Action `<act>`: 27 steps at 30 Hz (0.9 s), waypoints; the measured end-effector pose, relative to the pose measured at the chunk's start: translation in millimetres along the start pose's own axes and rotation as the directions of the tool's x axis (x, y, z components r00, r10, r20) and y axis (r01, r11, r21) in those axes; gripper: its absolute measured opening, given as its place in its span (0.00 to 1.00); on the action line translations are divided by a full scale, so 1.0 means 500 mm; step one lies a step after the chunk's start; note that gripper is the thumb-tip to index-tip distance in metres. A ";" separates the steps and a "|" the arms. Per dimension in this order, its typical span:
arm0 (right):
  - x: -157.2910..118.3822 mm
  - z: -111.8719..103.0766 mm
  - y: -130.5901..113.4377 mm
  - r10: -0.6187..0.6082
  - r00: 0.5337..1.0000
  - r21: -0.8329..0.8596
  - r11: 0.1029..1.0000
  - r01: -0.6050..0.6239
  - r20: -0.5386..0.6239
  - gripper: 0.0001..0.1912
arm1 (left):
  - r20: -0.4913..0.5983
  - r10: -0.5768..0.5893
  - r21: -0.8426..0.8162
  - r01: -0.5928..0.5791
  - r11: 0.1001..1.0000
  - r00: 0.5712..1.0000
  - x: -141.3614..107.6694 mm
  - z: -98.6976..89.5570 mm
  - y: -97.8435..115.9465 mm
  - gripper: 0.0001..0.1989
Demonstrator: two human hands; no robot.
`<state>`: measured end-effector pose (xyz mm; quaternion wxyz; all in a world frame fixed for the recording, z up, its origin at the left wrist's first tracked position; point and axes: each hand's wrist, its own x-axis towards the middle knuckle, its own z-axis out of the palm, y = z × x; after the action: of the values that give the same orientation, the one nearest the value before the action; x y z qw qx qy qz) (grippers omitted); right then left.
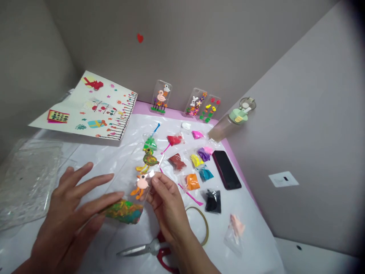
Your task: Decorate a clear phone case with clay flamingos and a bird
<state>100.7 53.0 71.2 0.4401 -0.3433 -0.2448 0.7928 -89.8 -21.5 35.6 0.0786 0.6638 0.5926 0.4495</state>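
Right hand [168,205] has a solid grip on the clear phone case [127,187]; brace it, and go light on the marbled clay [124,212] with the left hand [64,211], grip wide.

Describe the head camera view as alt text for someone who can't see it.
Two hands, left and right, hold a clear phone case decorated with clay birds, above a white-covered table with colorful bagged clay, scissors and a phone.
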 end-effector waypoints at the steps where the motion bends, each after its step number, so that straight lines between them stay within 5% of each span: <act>1: 0.000 0.001 -0.001 0.001 1.000 0.004 1.000 -0.001 -0.002 0.15 | 0.009 0.127 0.059 -0.127 0.990 0.992 -0.002 -0.005 -0.013 0.19; 4: -0.001 0.001 -0.002 -0.004 1.000 -0.015 1.000 0.003 -0.009 0.15 | 0.052 0.298 0.151 -0.302 0.941 0.953 0.002 -0.013 -0.035 0.19; 8: -0.001 0.000 0.000 -0.015 1.000 -0.028 0.999 0.015 0.000 0.14 | 0.079 0.326 0.174 -0.335 0.926 0.942 0.014 -0.016 -0.031 0.18; 27: 0.000 -0.002 0.002 0.018 0.999 -0.044 0.999 -0.017 0.029 0.14 | 0.119 0.212 0.069 -0.221 0.973 0.970 0.044 -0.016 0.006 0.21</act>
<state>100.7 52.6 70.0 0.4220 -0.3433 -0.2654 0.7960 -95.5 -6.8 53.1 0.0347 0.7511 0.5291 0.3933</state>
